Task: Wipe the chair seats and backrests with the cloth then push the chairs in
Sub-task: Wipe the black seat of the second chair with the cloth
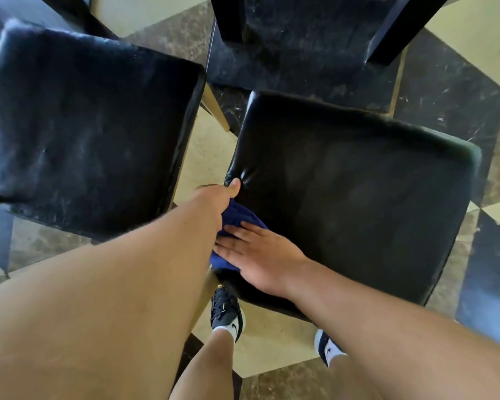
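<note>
Two black padded chair seats fill the view: the left chair seat (90, 131) and the right chair seat (358, 197). A blue cloth (237, 216) lies bunched on the near left part of the right seat. My right hand (257, 252) presses flat on the cloth with fingers spread. My left hand (218, 199) grips the left edge of the right seat, thumb on top of the cushion. No backrest can be seen from this angle.
A dark table base with black legs (300, 53) stands just beyond both seats. A gold chair leg (214, 108) shows between the seats. The floor has cream, brown and black marble tiles (272, 347). My feet in dark sneakers (227, 316) stand close behind the right seat.
</note>
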Motion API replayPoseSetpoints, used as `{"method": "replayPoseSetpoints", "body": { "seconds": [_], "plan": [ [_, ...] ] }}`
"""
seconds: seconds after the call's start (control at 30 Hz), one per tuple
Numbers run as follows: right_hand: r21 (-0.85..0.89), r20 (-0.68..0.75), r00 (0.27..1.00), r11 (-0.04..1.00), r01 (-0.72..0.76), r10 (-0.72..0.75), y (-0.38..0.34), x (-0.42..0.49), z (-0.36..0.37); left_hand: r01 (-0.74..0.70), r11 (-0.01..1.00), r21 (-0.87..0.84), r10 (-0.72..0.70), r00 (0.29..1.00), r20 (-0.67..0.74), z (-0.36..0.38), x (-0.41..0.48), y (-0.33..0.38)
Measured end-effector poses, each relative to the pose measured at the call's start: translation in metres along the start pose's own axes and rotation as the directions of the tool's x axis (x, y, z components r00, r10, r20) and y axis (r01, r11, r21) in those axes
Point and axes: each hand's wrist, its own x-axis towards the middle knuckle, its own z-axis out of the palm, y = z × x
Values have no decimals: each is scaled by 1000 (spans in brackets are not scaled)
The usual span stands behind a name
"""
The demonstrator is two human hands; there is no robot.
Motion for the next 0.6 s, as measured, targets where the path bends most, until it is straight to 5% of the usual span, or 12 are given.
{"method": "replayPoseSetpoints", "body": {
  "seconds": [0.1, 0.37, 0.6],
  "plan": [
    [-30, -51, 995, 995, -93, 91, -20, 4, 11, -49, 997, 54, 49, 999, -9, -3, 9, -2],
    [-128, 205, 949, 955, 267, -238, 35, -145, 42, -136, 991, 6, 134, 964, -229, 12, -1, -11],
    [-320, 189, 973, 928, 188, -132, 117, -259, 23, -270, 963, 4, 248, 876, -414, 52, -9, -36]
  ]
}}
